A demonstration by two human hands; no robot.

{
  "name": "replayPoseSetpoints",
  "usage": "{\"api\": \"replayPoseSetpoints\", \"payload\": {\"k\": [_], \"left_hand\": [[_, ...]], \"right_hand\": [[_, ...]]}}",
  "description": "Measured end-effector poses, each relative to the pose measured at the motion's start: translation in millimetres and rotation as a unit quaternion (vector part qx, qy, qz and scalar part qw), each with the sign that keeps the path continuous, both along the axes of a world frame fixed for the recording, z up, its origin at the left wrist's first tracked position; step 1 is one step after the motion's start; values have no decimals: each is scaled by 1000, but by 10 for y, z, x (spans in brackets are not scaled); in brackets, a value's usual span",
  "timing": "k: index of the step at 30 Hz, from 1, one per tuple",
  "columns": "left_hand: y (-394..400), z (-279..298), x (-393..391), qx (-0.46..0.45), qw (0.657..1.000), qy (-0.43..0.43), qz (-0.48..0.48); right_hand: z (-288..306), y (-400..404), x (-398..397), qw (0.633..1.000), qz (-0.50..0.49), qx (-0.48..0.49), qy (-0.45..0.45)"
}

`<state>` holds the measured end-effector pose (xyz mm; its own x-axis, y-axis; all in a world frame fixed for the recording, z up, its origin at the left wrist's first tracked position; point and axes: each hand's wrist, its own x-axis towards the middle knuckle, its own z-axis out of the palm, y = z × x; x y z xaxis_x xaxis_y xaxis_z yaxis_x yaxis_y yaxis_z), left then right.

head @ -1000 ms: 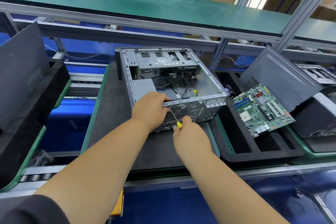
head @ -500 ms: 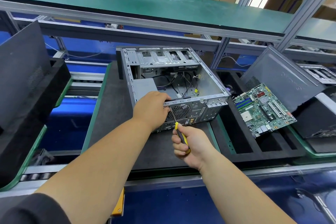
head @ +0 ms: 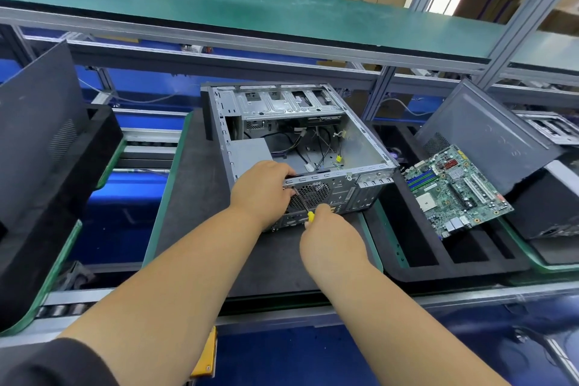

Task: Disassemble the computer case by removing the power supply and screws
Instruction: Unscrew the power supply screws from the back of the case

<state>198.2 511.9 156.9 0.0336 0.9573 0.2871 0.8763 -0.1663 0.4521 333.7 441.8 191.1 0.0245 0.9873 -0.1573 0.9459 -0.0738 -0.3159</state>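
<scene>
Head view: left hand (head: 263,189) is gripping the computer case (head: 300,147) rear edge on its dark pallet (head: 191,197); right hand (head: 332,244) is curling around the yellow-handled screwdriver (head: 303,202), tip hidden against the rear panel.

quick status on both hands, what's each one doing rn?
Left hand: grips the top rear edge of the computer case.
Right hand: closed around the yellow-handled screwdriver, tip at the case's rear panel.

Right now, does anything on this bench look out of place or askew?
Yes: the bare green motherboard lies tilted across the black foam tray right of the open case, propped against a leaning side panel rather than flat.
</scene>
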Motion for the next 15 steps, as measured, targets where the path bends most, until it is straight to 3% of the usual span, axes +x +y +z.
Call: {"api": "replayPoseSetpoints", "payload": {"k": [4, 6, 8, 10, 12, 15], "left_hand": [[-15, 2, -22, -3, 1000, 7, -20], [-24, 8, -46, -11, 999, 17, -42], [-32, 21, -69, -29, 997, 33, -58], [-56, 48, -80, -47, 996, 37, -64], [-133, 80, -78, -26, 997, -38, -69], [-345, 101, -33, 98, 976, -192, -31]], "right_hand": [[-13, 65, 85, 996, 2, -31, 85], [18, 126, 142, 970, -60, -94, 214], [49, 140, 168, 876, -174, -194, 406], [62, 121, 186, 794, -221, -259, 503], [47, 108, 179, 770, -221, -284, 527], [16, 109, 149, 766, -223, -282, 533]]}}
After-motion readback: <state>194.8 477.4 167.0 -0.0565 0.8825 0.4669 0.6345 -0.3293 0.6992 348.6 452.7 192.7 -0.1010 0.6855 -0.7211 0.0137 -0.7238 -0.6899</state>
